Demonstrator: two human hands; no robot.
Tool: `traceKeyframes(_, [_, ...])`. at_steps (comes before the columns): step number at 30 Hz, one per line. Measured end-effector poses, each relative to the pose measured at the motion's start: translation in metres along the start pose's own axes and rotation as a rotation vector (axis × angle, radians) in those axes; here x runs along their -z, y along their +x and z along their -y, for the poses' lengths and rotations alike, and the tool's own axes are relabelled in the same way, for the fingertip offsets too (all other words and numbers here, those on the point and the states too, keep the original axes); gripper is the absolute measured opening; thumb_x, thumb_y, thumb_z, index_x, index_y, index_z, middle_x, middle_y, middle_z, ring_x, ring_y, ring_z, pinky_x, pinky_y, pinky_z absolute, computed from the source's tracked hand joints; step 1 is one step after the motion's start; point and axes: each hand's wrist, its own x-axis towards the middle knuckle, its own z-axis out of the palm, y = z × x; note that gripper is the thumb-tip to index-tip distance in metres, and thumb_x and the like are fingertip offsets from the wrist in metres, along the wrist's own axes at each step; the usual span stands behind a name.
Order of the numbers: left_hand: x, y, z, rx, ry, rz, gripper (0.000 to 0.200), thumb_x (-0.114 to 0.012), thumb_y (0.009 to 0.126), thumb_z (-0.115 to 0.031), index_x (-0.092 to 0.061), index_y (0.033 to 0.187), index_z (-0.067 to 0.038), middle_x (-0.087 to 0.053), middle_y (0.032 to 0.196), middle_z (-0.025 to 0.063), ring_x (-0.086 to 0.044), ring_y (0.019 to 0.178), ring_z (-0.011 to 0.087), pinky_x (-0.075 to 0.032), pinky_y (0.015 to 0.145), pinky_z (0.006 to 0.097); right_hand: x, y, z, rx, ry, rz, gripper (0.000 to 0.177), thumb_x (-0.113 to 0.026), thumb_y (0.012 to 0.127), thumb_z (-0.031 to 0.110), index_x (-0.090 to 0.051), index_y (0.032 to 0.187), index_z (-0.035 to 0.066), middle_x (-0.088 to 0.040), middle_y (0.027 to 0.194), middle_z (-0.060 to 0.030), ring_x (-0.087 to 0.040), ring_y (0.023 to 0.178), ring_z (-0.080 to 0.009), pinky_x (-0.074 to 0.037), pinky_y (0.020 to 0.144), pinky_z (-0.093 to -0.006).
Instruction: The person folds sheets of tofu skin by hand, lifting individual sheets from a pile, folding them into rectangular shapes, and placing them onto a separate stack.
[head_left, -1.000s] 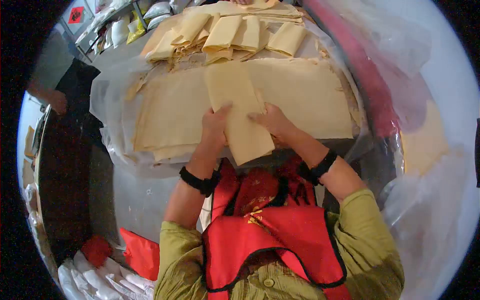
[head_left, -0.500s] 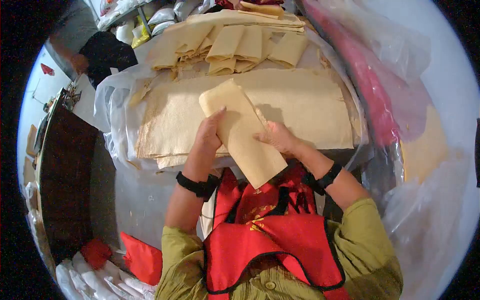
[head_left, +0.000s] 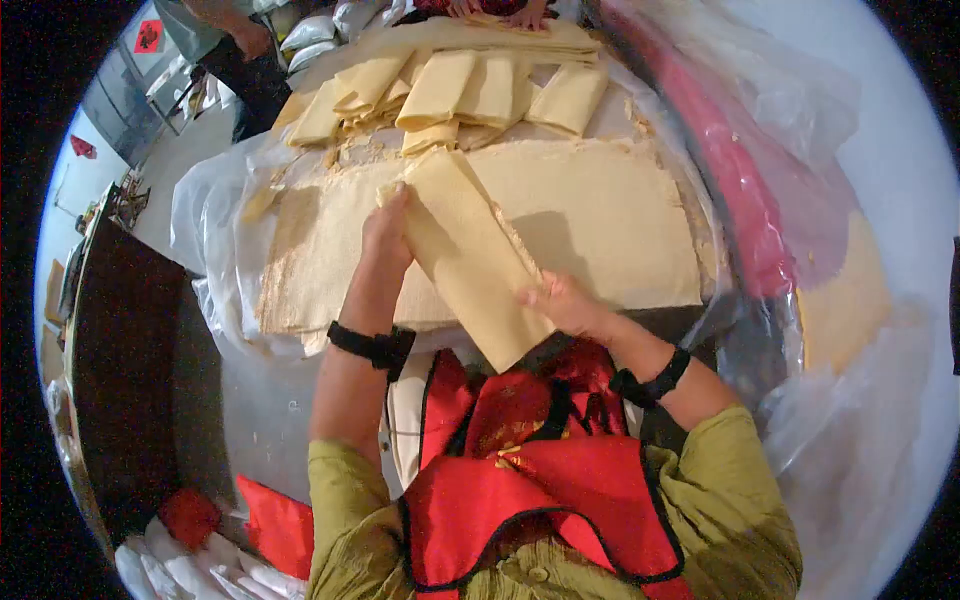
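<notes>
A folded tan sheet (head_left: pixel 470 255) with a fine cloth-like texture is held at a slant in front of my red apron. My left hand (head_left: pixel 387 232) grips its upper left edge, the fingers hidden behind it. On the lower right side, my right hand (head_left: pixel 565 304) pinches the edge, thumb on top. Beneath the held piece lies a flat stack of large tan sheets (head_left: pixel 620 225) with ragged edges. Several folded sheets (head_left: pixel 437 90) of the same kind rest in a row behind the stack.
Clear plastic (head_left: pixel 225 240) drapes around the stack's left side. A pink plastic-wrapped strip (head_left: pixel 745 190) runs along the right. At the far edge, another person's hands (head_left: pixel 528 15) touch sheets. One more person (head_left: pixel 240 60) stands at upper left. White bags (head_left: pixel 310 35) are behind.
My left hand has moved left and up along the folded sheet, now at its edge. The sheet has shifted slightly left. Another person's hands and a standing person have come into view.
</notes>
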Motion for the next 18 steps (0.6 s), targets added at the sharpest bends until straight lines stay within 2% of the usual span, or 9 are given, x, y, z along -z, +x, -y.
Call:
traceKeyframes(3, [-0.015,-0.009,0.011,0.034,0.15,0.214,0.029,-0.057,0.08,-0.015,-0.051,0.103,0.003,-0.058,0.089,0.0097,-0.058,0.078,0.0232,-0.05,0.066,0.0353,0.01,0.017,0.014,0.045,0.028,-0.119,0.034,-0.057,0.082,0.026,-0.055,0.103,0.0,-0.062,0.088,-0.0086,-0.055,0.078,-0.0135,-0.046,0.071,-0.0303])
traceKeyframes(5, [-0.036,-0.041,0.029,0.072,0.278,0.324,0.038,-0.06,0.079,-0.021,-0.05,0.107,0.002,-0.059,0.092,0.01,-0.059,0.079,0.0227,-0.05,0.071,0.0369,0.016,0.023,0.022,0.064,-0.011,-0.2,0.032,-0.056,0.082,0.026,-0.055,0.101,0.0,-0.062,0.087,-0.0086,-0.055,0.076,-0.014,-0.046,0.068,-0.0306])
traceKeyframes(7, [-0.045,-0.056,0.044,0.123,0.277,0.317,0.038,-0.057,0.08,-0.018,-0.048,0.11,0.004,-0.06,0.094,0.0105,-0.06,0.082,0.0234,-0.049,0.073,0.036,0.035,0.04,0.036,0.068,-0.093,-0.269,0.031,-0.056,0.081,0.025,-0.056,0.099,-0.001,-0.062,0.086,-0.0083,-0.056,0.073,-0.0145,-0.047,0.065,-0.0314])
traceKeyframes(8, [-0.042,-0.058,0.043,0.202,0.293,0.366,0.037,-0.056,0.08,-0.015,-0.046,0.111,0.004,-0.06,0.095,0.0119,-0.06,0.084,0.0231,-0.049,0.073,0.0343,0.042,0.047,0.047,0.044,-0.036,-0.325,0.031,-0.056,0.081,0.025,-0.056,0.098,-0.001,-0.062,0.083,-0.0077,-0.056,0.071,-0.0147,-0.047,0.063,-0.0318])
traceKeyframes(9, [-0.043,-0.064,0.039,0.18,0.319,0.335,0.037,-0.057,0.08,-0.015,-0.046,0.111,0.004,-0.06,0.096,0.0126,-0.06,0.085,0.0228,-0.049,0.073,0.0337,0.048,0.054,0.064,0.015,0.024,-0.38,0.03,-0.057,0.081,0.025,-0.056,0.097,-0.001,-0.062,0.08,-0.0071,-0.057,0.068,-0.015,-0.047,0.061,-0.0322])
traceKeyframes(11, [-0.047,-0.085,0.025,0.145,0.368,0.266,0.038,-0.057,0.08,-0.014,-0.046,0.111,0.004,-0.06,0.098,0.014,-0.061,0.086,0.0222,-0.049,0.073,0.0324,0.082,0.08,0.089,0.007,-0.302,-0.382,0.031,-0.058,0.08,0.027,-0.056,0.095,-0.001,-0.06,0.075,-0.0065,-0.057,0.066,-0.0149,-0.046,0.059,-0.0315])
traceKeyframes(13, [-0.039,-0.094,0.019,0.049,0.423,0.245,0.035,-0.058,0.081,-0.014,-0.048,0.109,0.003,-0.061,0.096,0.0154,-0.061,0.085,0.0216,-0.049,0.073,0.0306,0.115,0.12,0.092,0.18,-0.244,-0.467,0.036,-0.058,0.08,0.03,-0.053,0.097,-0.001,-0.059,0.076,-0.0083,-0.058,0.067,-0.0173,-0.047,0.056,-0.0298])
traceKeyframes(15, [-0.024,-0.1,0.019,-0.047,0.482,0.236,0.032,-0.058,0.081,-0.012,-0.05,0.108,0.003,-0.061,0.094,0.0157,-0.062,0.084,0.0219,-0.049,0.073,0.0306,0.125,0.13,0.121,-0.05,0.179,-0.542,0.039,-0.058,0.08,0.032,-0.05,0.1,-0.001,-0.058,0.081,-0.0107,-0.06,0.067,-0.0198,-0.049,0.053,-0.029])
traceKeyframes(18, [0.007,-0.113,0.027,-0.491,0.992,0.182,0.03,-0.061,0.078,-0.008,-0.053,0.106,-0.001,-0.063,0.091,0.0116,-0.062,0.082,0.0238,-0.049,0.074,0.0307,0.143,0.114,0.094,-0.149,0.133,-0.481,0.045,-0.056,0.083,0.031,-0.043,0.111,-0.003,-0.058,0.091,-0.0144,-0.061,0.073,-0.0198,-0.05,0.057,-0.027])
